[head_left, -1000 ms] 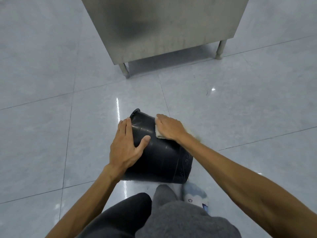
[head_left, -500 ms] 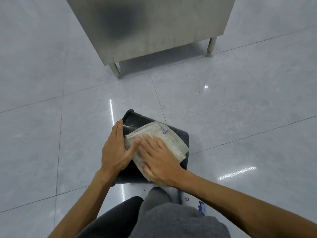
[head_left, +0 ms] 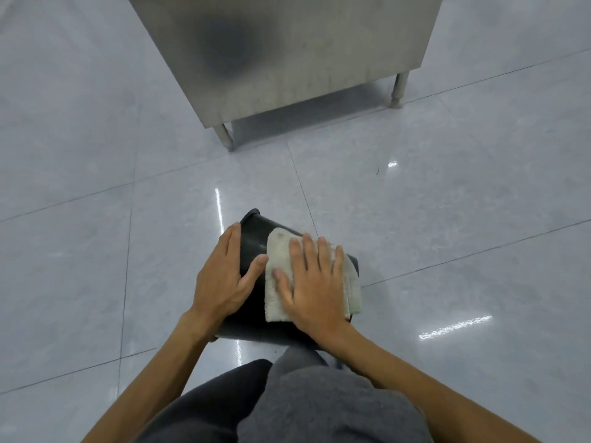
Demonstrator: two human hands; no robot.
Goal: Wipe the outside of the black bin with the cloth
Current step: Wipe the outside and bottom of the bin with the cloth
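Black plastic bin (head_left: 252,241) is mid-wipe, flat left hand (head_left: 220,282) steadying its side, flat right hand (head_left: 311,292) pressing pale cloth (head_left: 278,251) atop; rotating it likely follows.

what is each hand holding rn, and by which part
Nothing is gripped. The left hand rests flat against the side wall of the black bin, steadying it; the right hand presses the cloth flat onto it.

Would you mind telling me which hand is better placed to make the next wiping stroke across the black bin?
The right hand: it lies flat on the cloth, which is spread over the black bin. The left hand has no cloth under it and braces the bin's left side.
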